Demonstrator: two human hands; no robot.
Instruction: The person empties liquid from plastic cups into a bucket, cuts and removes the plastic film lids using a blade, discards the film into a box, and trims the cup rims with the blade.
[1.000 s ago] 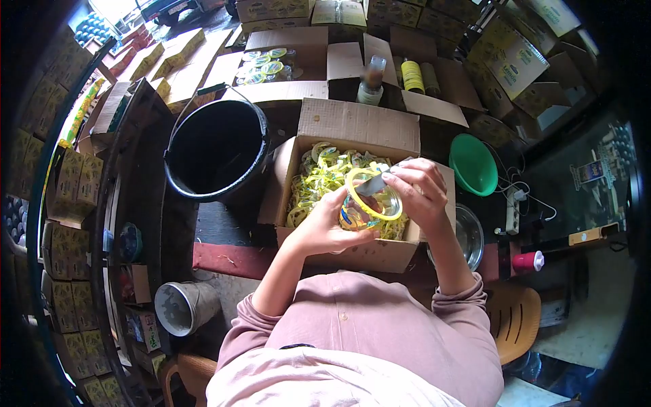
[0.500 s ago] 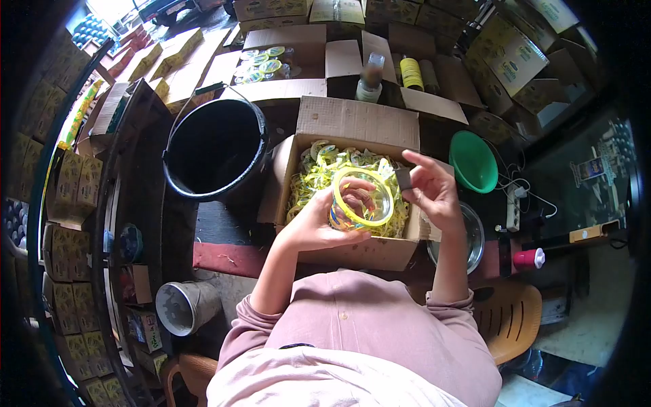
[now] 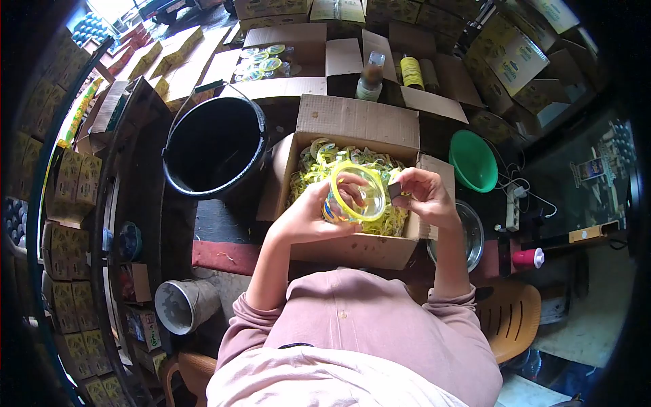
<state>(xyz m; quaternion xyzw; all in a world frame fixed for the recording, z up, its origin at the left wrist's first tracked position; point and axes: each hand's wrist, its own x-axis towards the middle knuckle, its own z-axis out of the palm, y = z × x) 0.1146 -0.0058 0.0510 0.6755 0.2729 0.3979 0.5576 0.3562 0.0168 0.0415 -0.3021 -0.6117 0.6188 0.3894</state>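
My left hand (image 3: 302,216) is wrapped round a clear plastic cup (image 3: 361,195) with a yellow rim and a coloured print on its side. The cup is tilted, its mouth turned to the right. Beside the rim, my right hand (image 3: 432,201) pinches a small dark rectangular piece (image 3: 395,192); its exact kind I cannot make out. Both hands are above an open cardboard box (image 3: 352,254). Tangled yellow-green plastic strips (image 3: 319,161) fill that box.
A black bucket (image 3: 178,180) stands left of the box, a green bowl (image 3: 472,161) to its right. A clear bowl (image 3: 475,234) is partly behind my right forearm. Farther back, an open carton (image 3: 281,88) holds lidded cups, near a bottle (image 3: 369,87). A grey bucket (image 3: 190,305) stands lower left.
The cup has shifted slightly left and up with my left hand. My right hand has come a little left and down, its raised fingers now curled in around the dark piece.
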